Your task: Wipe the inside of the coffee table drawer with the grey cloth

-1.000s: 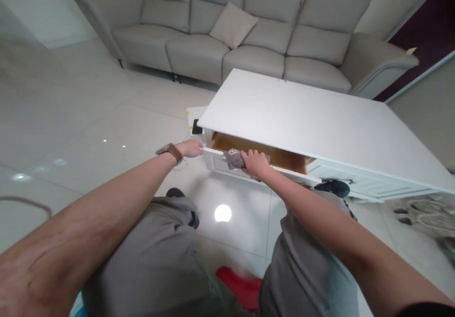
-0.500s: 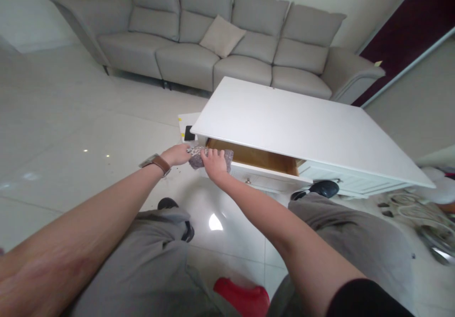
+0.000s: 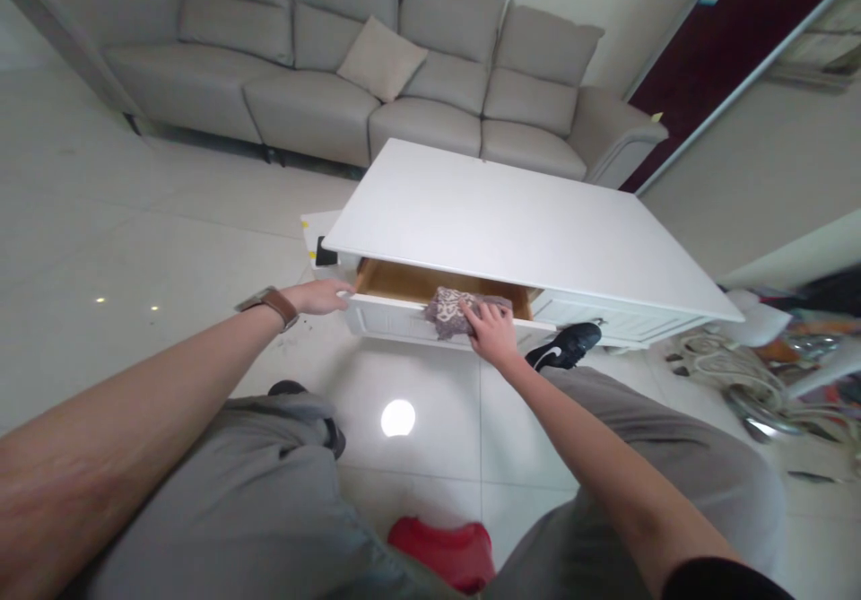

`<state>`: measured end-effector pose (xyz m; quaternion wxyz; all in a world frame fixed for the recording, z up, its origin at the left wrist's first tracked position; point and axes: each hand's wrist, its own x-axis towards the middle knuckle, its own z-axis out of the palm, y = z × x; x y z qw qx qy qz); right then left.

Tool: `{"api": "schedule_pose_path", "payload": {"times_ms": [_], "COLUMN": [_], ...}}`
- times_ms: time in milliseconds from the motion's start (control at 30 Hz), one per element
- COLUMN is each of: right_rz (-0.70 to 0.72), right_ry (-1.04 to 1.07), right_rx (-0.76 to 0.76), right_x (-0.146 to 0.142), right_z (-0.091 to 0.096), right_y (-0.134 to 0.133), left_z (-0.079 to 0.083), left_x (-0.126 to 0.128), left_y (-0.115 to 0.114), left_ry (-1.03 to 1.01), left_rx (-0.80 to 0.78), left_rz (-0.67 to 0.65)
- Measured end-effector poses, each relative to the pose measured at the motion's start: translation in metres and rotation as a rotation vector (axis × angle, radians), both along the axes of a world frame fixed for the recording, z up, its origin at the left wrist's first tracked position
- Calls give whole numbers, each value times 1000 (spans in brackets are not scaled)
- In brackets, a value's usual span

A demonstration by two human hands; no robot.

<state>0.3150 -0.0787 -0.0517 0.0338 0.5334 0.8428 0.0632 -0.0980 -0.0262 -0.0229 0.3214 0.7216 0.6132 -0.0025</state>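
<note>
**Cloth on the drawer rim, 2 hands at work**

The grey sofa (image 3: 309, 107) fills the room behind the white table (image 3: 511, 223), and that table is the mark for everything here. Under its top, on the person's side, 1 drawer (image 3: 390, 320) stands pulled out, its wooden inside showing. The patterned cloth (image 3: 452, 310) is draped over the drawer's front rim, just below the table's edge. The right hand (image 3: 494, 335) lies on it, fingers spread wide and flat. The left hand (image 3: 323, 295), by the table's left corner, reaches to the drawer's end with fingers stretched out; whether they clasp it cannot be told. To do this well, it looks wise to brace the drawer with the left hand and press evenly through the palm, so the cloth stays bunched under the fingers.
</note>
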Motion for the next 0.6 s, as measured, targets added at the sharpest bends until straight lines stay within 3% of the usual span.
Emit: {"api": "schedule_pose_path", "payload": {"times_ms": [133,267,367,467,600], "right_rz": [-98,-198,-385,-694,-913], "right_ry": [76,338,755,1209,1451], "right_rx": [144,251,307,311,289], "right_x": [93,146,159,161,159], "right_z": [-17,-39,-61,-89,-128], "right_y": [-6,-7,-7,-4,2], "left_z": [0,3,4,2,1], "left_x": [5,7,8,11,15], "left_y": [9,12,13,13,12], "left_ry": [32,111,145,195,240], "left_rx": [6,-2,-2,3,16], "left_rz": [-59,-100,-118,-124,-132]}}
